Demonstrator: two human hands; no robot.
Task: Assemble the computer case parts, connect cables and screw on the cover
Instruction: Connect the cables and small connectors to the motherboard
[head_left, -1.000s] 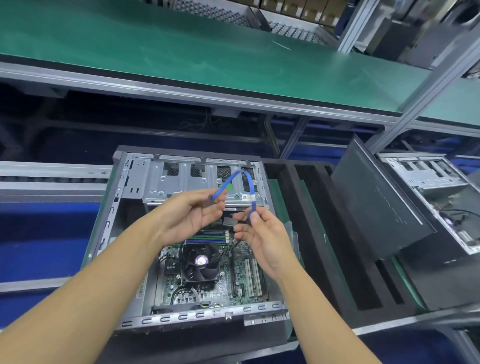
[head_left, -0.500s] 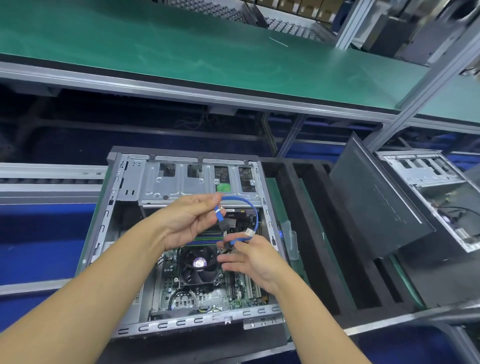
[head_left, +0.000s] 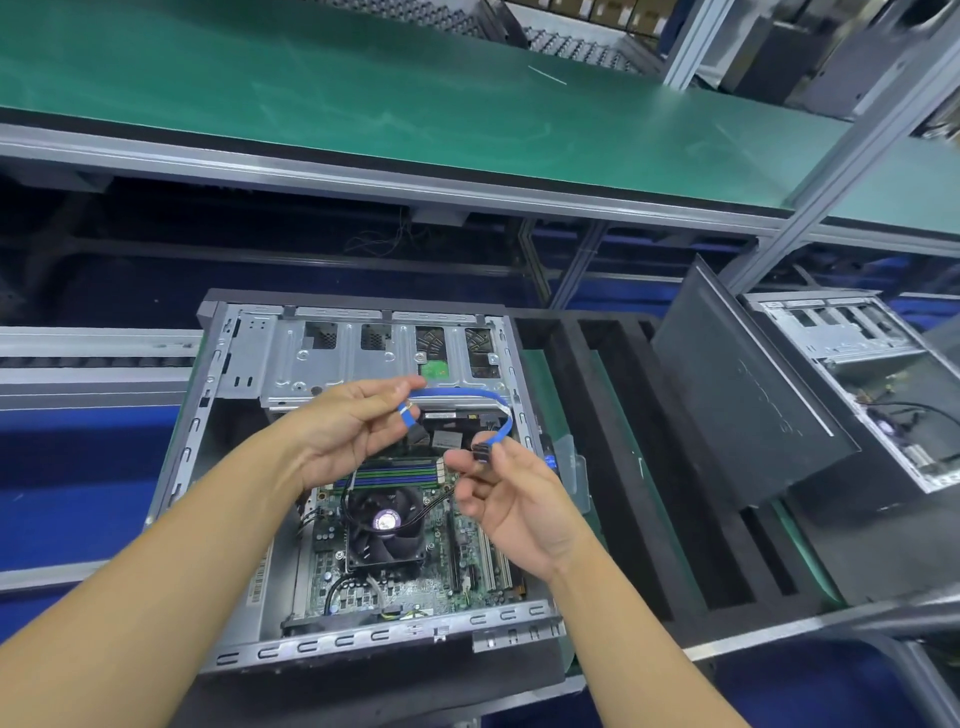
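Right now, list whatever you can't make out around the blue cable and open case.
Head view:
- Left end of the blue cable: partly covered by the left hand's grip.
- Right side of the motherboard: behind the right hand.
- Second computer case: cut off by the frame's right edge.
- Motherboard lettering: too small.
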